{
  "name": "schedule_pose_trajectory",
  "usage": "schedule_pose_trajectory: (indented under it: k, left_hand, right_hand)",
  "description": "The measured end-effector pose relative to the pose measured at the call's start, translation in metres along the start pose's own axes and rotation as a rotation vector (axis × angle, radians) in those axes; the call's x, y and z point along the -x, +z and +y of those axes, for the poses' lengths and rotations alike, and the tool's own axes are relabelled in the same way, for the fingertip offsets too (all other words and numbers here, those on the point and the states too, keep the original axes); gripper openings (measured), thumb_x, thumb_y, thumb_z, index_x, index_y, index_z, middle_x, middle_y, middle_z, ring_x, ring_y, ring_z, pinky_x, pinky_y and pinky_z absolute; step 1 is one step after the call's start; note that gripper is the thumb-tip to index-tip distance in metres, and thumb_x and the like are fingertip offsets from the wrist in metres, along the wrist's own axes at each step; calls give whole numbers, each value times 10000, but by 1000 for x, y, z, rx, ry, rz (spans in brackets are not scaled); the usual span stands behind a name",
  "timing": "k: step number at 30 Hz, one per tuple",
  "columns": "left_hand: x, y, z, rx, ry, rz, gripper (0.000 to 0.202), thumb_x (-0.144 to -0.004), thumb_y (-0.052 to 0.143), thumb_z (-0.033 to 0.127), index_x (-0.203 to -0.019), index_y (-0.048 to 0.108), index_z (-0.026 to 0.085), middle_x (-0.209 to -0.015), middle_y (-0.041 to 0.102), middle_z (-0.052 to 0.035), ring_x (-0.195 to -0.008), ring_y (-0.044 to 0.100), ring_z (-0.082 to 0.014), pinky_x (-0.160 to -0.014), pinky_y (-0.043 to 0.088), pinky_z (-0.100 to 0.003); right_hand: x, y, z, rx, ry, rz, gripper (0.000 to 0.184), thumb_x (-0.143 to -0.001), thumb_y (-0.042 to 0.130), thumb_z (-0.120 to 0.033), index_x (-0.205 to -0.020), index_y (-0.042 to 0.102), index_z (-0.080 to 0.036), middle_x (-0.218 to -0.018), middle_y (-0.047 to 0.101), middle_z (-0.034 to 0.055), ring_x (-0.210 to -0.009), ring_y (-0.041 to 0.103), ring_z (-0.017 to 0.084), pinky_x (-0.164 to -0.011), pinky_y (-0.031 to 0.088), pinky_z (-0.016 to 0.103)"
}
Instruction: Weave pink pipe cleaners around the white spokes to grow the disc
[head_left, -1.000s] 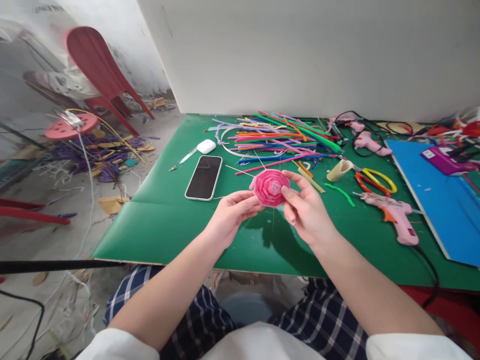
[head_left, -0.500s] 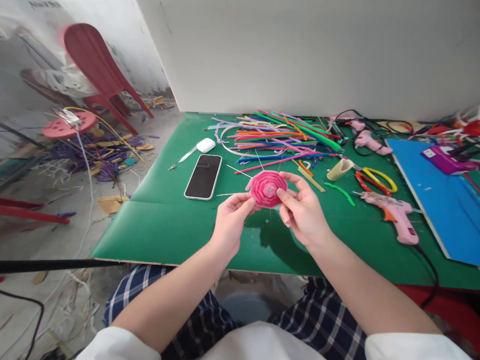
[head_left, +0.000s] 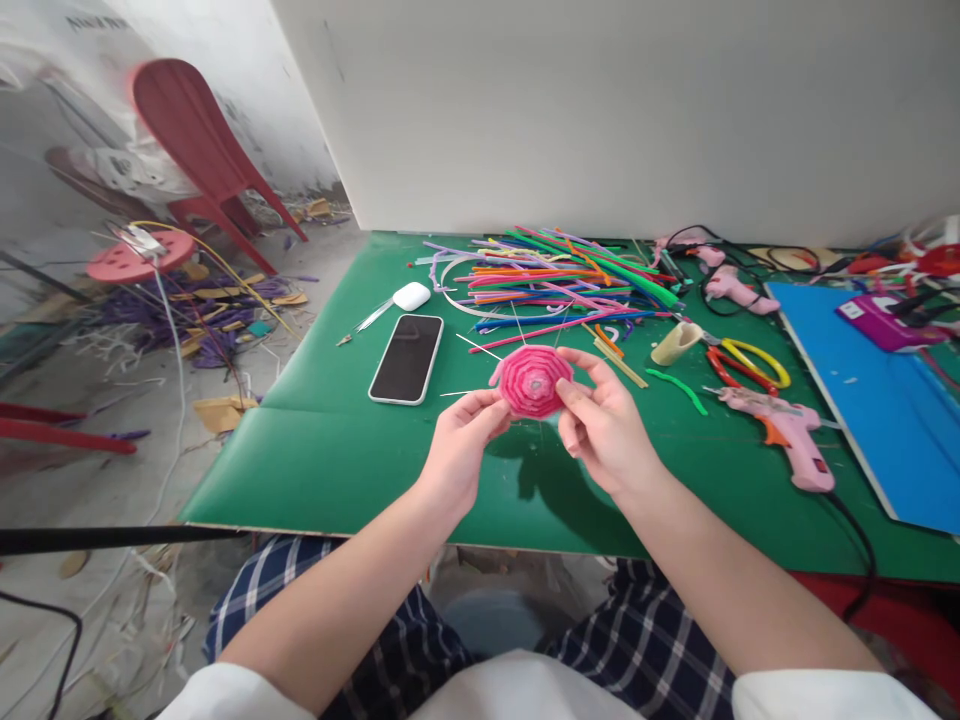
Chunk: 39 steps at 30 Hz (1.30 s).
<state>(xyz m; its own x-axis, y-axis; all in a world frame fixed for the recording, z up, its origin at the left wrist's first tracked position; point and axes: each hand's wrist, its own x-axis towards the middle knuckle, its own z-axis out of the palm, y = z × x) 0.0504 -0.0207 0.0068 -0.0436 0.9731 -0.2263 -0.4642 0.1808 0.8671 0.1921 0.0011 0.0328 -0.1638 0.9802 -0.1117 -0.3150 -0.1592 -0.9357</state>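
Note:
A round pink disc of coiled pipe cleaner [head_left: 531, 383] is held up above the green table, its ridged face towards me and thin wire spokes sticking out around its rim. My left hand [head_left: 466, 440] pinches its lower left edge between thumb and fingers. At the right edge, my right hand [head_left: 604, 420] grips it too, with the thumb lying on the ridged face. A short loose pink end curls out at the disc's left side. The fingers behind the disc are partly hidden.
Behind the disc lies a pile of coloured pipe cleaners [head_left: 555, 275]. A phone [head_left: 406, 360] and a white earbud case [head_left: 411, 296] are at left. Rightwards are a beige tube [head_left: 677, 343], scissors [head_left: 750, 365], a pink glue gun [head_left: 795, 435] and a blue board [head_left: 862, 400].
Both hands keep hold of the pink disc, which has shifted very slightly to the left. The whole view has moved a little; nothing was let go.

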Motion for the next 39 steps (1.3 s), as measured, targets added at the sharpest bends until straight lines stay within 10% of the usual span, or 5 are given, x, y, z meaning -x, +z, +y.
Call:
schedule_pose_trajectory:
  k: [10, 20, 25, 39]
  left_hand:
    - [-2, -5, 11, -77, 18, -104, 196, -699, 694, 306, -817, 691, 149, -833, 697, -54, -798, 628, -170, -819, 452, -311]
    - [-3, -15, 30, -373, 161, -162, 188, -674, 706, 319, -786, 694, 168, -775, 687, -32, -713, 608, -157, -685, 460, -259]
    - [1, -14, 37, -469, 164, -226, 148, -691, 687, 312, -776, 721, 196, -795, 709, -39, -740, 625, -190, -709, 467, -276]
    - [7, -14, 44, -766, 412, -290, 140, -697, 687, 313, -800, 735, 231, -802, 690, -51, -893, 594, -246, -898, 394, -350]
  right_hand:
    - [1, -5, -10, 199, 108, -73, 367, -795, 563, -350, -1135, 462, -256, -593, 555, -63, -314, 510, 81, -272, 385, 165]
    - [-3, -24, -28, 425, -147, -12, 337, -752, 633, -331, -1053, 528, -224, -993, 631, 44, -466, 596, 81, -329, 450, 171]
    - [2, -16, -26, 277, 8, -201, 460, -729, 672, -291, -1143, 475, -256, -698, 601, -48, -379, 573, 89, -305, 440, 164]
    - [14, -9, -26, 199, -38, -180, 348, -713, 698, -205, -1039, 594, -267, -519, 503, -101, -245, 453, 33, -229, 309, 106]
